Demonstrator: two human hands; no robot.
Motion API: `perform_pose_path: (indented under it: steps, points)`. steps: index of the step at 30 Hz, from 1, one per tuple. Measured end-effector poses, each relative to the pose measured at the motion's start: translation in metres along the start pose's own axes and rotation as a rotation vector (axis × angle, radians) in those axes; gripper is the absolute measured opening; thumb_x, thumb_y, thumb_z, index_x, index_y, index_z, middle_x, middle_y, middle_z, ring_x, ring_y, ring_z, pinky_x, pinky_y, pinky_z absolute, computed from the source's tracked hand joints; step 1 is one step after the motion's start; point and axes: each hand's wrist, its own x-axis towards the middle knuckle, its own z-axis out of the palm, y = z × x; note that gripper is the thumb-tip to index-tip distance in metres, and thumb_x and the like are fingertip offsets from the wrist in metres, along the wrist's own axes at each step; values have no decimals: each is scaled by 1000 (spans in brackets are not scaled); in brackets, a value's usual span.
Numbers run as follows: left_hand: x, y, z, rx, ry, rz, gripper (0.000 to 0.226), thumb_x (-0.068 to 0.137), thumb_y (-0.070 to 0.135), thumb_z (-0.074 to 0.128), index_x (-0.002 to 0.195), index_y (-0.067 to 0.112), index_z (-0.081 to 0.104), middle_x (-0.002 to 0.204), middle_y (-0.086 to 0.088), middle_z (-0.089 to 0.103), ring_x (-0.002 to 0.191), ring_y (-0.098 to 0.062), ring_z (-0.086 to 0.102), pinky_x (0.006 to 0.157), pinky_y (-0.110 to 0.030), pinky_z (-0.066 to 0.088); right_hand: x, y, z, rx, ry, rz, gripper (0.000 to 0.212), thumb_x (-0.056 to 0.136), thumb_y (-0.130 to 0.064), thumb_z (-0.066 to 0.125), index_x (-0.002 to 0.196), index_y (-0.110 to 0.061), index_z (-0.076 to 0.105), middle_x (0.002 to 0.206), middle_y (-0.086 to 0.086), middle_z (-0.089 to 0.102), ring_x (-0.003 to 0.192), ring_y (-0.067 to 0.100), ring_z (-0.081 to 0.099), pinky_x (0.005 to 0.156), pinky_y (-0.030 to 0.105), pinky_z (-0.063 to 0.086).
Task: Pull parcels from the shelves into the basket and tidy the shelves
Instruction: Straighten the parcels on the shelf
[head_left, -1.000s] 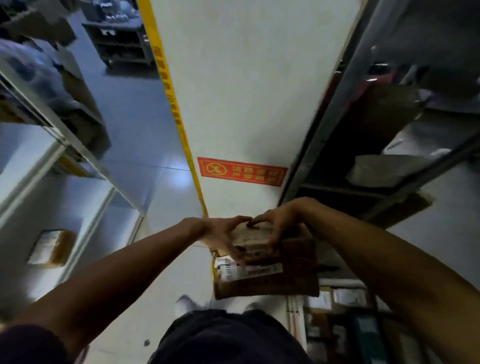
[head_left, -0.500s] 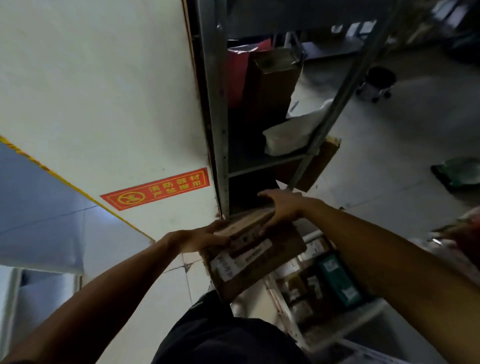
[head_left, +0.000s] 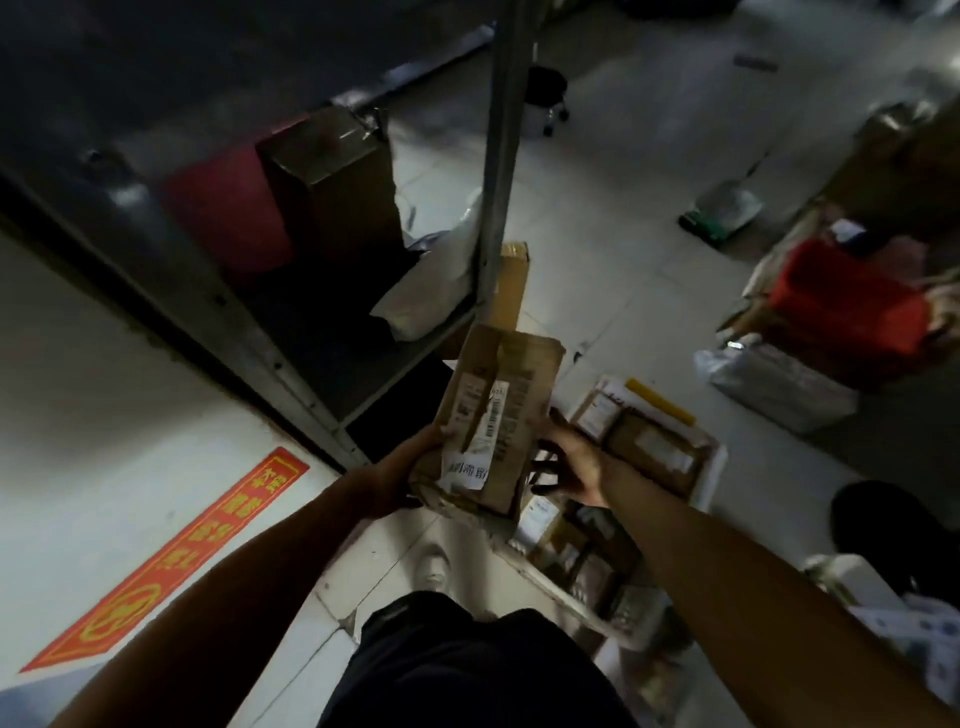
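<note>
With both hands, left (head_left: 410, 475) and right (head_left: 574, 465), we grip the parcel (head_left: 493, 415), lowering it next into the basket (head_left: 711, 467).

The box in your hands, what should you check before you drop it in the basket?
1. Both hands on the cardboard box: ok, left hand and right hand grip its sides.
2. Box is over the basket: not ok, the basket lies to its right.
3. Room in the basket: cannot tell, parcels already lie in it.
4. Box clear of the shelf post: ok.
</note>
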Motion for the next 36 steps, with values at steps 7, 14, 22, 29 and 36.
perform_pose_path:
  steps: [7,14,22,29,36]
  points:
    - [63,31,3,153,-185,-119,65,73,58,79,119,14,65,108,-17,71,91,-33,64,77,-37,48,-8,17,-23,147,134,11,110,50,-63,82,148,-42,36,150,4,47,130,36,50,94,54,51]
    - [120,21,63,384,-352,-378,68,64,58,74,114,11,69,100,-14,73,84,-24,68,73,-32,54,-27,88,-71,466,311,-17,107,50,-53,85,146,-34,43,137,10,61,126,37,55,100,66,46]
    - [202,4,139,448,-244,-542,98,44,50,100,131,25,63,125,-18,67,106,-33,72,89,-49,60,-13,159,-130,796,503,25,116,49,-52,82,151,-48,27,139,6,55,116,32,58,75,52,54]
    - [298,-39,172,676,-165,-550,66,66,48,92,118,15,68,104,-11,77,90,-29,76,76,-45,62,43,239,-141,1209,623,14,147,33,-44,104,150,-49,15,129,-1,63,133,34,51,81,63,54]
    - [438,-105,162,1049,-413,-425,29,77,47,84,102,33,78,90,16,75,92,-2,69,78,-14,52,158,306,-164,1401,737,99,80,79,-19,76,148,-33,38,124,15,70,111,41,67,79,57,59]
